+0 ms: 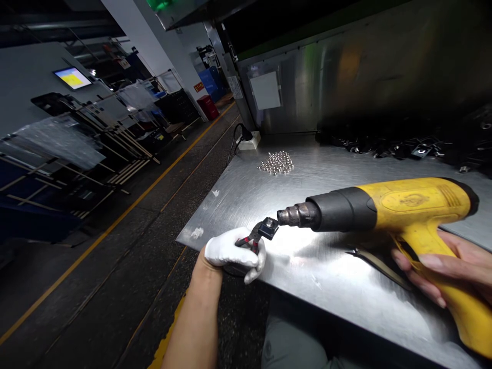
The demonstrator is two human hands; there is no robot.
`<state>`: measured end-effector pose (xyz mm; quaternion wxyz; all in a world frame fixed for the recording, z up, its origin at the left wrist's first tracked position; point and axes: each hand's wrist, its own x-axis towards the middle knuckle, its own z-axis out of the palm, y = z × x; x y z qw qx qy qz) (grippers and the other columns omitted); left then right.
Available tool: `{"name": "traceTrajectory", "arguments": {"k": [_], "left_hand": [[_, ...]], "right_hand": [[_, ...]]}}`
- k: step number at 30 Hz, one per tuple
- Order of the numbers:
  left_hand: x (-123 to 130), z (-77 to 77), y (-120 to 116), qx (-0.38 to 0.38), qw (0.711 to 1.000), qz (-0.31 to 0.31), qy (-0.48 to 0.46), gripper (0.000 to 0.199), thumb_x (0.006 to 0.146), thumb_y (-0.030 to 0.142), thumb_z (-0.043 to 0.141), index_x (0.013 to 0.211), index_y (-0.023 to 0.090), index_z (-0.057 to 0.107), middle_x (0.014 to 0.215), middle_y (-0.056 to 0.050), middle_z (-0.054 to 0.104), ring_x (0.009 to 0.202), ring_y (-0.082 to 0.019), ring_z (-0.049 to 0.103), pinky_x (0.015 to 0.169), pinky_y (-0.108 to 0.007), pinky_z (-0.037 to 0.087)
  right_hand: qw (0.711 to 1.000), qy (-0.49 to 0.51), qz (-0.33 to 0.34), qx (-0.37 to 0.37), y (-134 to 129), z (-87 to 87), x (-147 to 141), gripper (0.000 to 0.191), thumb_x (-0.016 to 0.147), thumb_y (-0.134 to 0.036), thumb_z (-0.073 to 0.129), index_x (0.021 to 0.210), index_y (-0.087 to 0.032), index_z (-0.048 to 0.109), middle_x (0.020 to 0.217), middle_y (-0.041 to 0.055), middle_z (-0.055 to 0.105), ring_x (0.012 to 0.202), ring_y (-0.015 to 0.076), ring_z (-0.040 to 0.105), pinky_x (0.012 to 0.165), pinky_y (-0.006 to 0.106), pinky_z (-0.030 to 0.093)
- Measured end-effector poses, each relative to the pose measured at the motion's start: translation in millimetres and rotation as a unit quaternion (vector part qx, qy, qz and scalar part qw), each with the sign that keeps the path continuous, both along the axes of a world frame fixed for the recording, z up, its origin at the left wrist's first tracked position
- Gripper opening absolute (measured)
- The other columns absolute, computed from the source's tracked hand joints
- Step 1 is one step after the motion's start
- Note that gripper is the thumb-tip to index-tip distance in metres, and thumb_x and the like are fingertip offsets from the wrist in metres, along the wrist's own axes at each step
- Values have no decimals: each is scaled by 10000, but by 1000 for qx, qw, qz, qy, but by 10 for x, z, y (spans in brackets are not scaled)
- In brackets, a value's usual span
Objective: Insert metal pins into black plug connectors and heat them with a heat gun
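My left hand (236, 252), in a white glove, is closed round the red-and-black handles of a pair of pliers (254, 236). Their jaws grip a small black part (268, 228) with a metal piece on its top. Bare, my right hand (442, 266) wraps the handle of a yellow heat gun (411, 202). The gun's stepped metal nozzle points left, close beside the black part. On the metal table (307, 307), under the gun, lies a slim curved tool (380, 266), perhaps tweezers; its right end is hidden near my right fingers.
Small shiny metal pieces (277, 162) stand grouped toward the back of the table. A white power strip (249, 141) with a black plug sits at the back left corner. Many black parts (400, 148) are heaped along the back right. Left of the table runs a floor aisle with racks (115, 138).
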<state>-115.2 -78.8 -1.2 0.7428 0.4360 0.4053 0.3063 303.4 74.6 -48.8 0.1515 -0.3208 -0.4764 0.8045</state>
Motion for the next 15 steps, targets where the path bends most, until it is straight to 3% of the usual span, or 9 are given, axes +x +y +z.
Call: {"name": "traceTrajectory", "arguments": {"k": [15], "left_hand": [[1, 15, -1, -7, 1000, 4, 9, 269, 808, 368, 756, 813, 105, 700, 643, -102, 675, 542, -198, 632, 564, -314, 502]], "right_hand": [[1000, -8, -14, 1, -18, 10, -12, 315, 808, -483, 738, 942, -198, 729, 583, 56, 601, 481, 167, 526, 447, 255, 467]]}}
